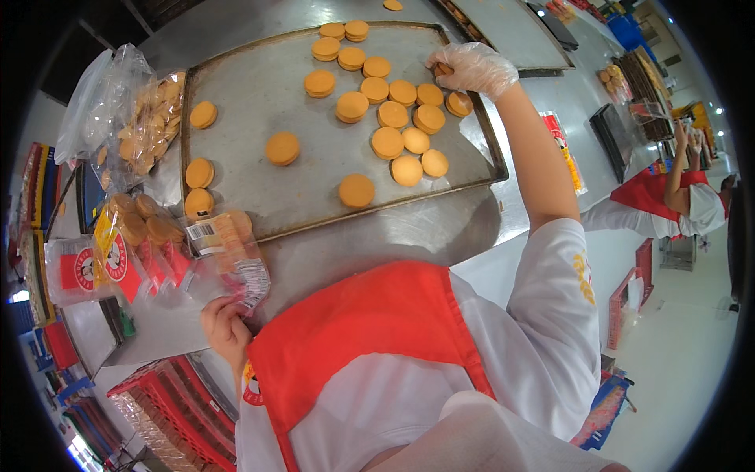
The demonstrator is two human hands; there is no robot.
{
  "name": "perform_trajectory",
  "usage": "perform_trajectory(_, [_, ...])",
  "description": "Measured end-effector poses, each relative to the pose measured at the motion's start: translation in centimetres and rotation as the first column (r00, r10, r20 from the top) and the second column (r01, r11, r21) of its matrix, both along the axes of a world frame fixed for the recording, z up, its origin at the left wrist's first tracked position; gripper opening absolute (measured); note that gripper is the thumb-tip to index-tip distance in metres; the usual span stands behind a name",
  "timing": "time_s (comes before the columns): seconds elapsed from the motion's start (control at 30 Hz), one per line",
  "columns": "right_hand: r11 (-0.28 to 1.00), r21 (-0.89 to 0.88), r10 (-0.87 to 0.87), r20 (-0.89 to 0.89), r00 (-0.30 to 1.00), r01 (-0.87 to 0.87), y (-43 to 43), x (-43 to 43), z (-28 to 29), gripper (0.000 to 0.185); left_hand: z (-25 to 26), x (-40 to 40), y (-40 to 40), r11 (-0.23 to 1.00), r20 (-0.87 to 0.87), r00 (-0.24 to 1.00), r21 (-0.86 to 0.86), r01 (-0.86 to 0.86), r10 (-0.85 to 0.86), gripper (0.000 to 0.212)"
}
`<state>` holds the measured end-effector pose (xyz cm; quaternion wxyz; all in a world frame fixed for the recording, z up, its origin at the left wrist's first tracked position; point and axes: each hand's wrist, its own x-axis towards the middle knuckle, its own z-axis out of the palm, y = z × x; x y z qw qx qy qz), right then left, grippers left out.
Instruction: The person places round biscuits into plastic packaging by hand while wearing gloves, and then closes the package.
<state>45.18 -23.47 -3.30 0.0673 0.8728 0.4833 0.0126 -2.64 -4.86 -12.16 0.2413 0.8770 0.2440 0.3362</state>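
Note:
My right hand (pixel 478 68), in a clear plastic glove, grips a sandwich cookie (pixel 443 69) above the right side of a metal baking tray (pixel 248 106). Its fingers partly cover that cookie. Many round golden sandwich cookies (pixel 352 107) lie on the tray, bunched mostly at the right and scattered at the left. Bare, my left hand (pixel 227 330) pinches the end of a clear printed plastic bag (pixel 224 236) near the tray's lower left corner. A few cookies show inside this bag.
Left of the tray stand filled cookie bags (pixel 133 236) with red labels and a large clear bag of loose cookies (pixel 150 127). Another tray (pixel 501 29) lies beyond my right hand. A co-worker in a red apron (pixel 666 194) is at the far right. Red crates (pixel 171 413) sit below the table.

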Motion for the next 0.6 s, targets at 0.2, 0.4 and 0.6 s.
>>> perform_trajectory(0.2, [0.997,0.059,-0.04,-0.013,0.999,0.041,-1.2,-1.4,2.0,0.023,-0.1,0.2,0.0,0.999,-0.002,0.999,0.002,-0.032,0.032,0.013])
perform_trajectory(0.4, [0.987,0.16,0.048,-0.138,0.989,-0.025,-3.5,-4.7,1.3,0.024,0.3,0.4,-0.5,0.997,0.007,0.998,-0.052,-0.06,0.061,0.014])
perform_trajectory(0.6, [0.975,0.215,0.075,-0.081,0.994,-0.056,-4.3,-5.5,0.2,0.02,0.5,0.5,-0.5,0.997,0.01,0.998,-0.045,-0.061,0.062,0.015])
